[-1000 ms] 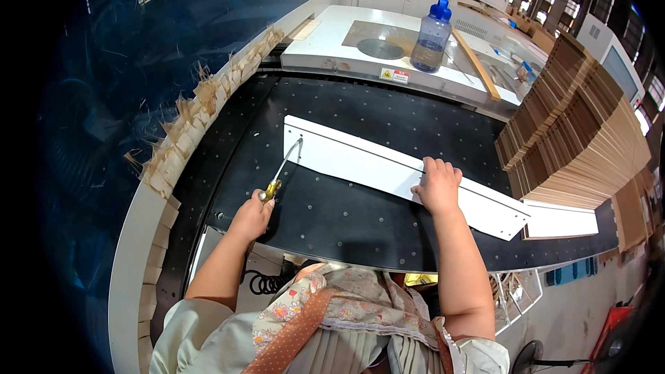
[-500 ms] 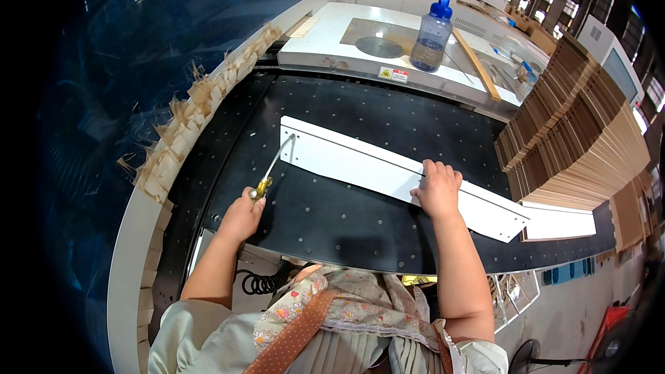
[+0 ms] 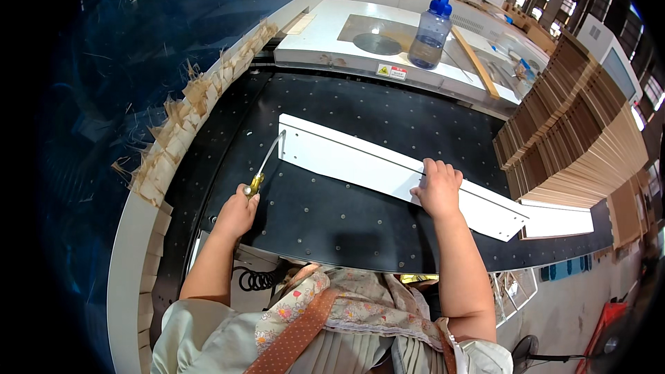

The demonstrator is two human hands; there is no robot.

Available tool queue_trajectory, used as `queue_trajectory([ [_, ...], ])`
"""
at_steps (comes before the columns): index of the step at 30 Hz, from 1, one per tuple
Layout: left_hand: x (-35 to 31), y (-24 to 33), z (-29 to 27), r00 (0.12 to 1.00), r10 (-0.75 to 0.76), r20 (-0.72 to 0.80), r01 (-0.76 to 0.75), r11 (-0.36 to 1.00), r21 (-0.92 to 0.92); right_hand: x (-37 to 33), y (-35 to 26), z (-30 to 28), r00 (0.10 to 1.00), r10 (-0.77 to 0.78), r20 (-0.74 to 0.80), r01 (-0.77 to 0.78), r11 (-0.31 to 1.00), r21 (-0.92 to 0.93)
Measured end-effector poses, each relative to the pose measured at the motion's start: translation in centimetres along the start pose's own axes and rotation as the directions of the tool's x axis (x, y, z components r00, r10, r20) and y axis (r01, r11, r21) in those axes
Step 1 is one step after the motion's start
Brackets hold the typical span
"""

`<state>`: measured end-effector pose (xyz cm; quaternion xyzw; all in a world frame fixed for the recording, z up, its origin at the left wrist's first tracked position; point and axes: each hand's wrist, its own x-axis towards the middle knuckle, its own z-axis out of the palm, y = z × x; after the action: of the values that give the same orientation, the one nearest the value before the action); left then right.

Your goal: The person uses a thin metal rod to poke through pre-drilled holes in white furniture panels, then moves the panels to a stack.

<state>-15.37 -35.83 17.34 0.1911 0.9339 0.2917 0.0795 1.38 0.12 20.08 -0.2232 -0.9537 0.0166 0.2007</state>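
Observation:
My left hand (image 3: 237, 215) is closed around a brass-coloured air blow gun (image 3: 255, 183) with a thin, curved metal nozzle. The nozzle's tip is at the left end of a long white panel (image 3: 346, 156), beside the small holes there; whether it touches cannot be told. A dark groove runs along the panel's far edge, and more holes show at its right end. My right hand (image 3: 440, 190) grips the panel right of its middle, with fingers over the far edge and the thumb on the white face.
A black studded table (image 3: 332, 221) lies under the panel. At the right, tall stacks of brown boards (image 3: 568, 125) stand near another white panel (image 3: 561, 220). A blue-capped bottle (image 3: 429, 34) stands on the white machine top (image 3: 312, 38) behind. Frayed strips (image 3: 197, 100) line the left side.
My left hand and the blow gun have moved slightly left, carrying the nozzle tip from over the holes to the panel's left end. My right hand keeps its grip.

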Motion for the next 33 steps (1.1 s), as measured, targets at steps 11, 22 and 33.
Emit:
queue_trajectory([
  [11,-1.9,-0.8,0.5,0.997,-0.001,0.083,-0.015,0.984,0.18,0.4,0.1,-0.1,0.998,0.028,0.052,-0.027,0.999,-0.019],
  [22,-2.0,-0.8,1.1,0.99,0.031,0.14,-0.056,0.983,0.177,0.5,0.1,-0.1,0.998,0.036,0.06,-0.036,0.999,-0.005],
  [33,-2.0,-1.3,1.3,0.988,0.019,0.156,-0.052,0.977,0.209,0.6,0.1,-0.1,0.997,0.038,0.063,-0.038,0.999,-0.009],
])
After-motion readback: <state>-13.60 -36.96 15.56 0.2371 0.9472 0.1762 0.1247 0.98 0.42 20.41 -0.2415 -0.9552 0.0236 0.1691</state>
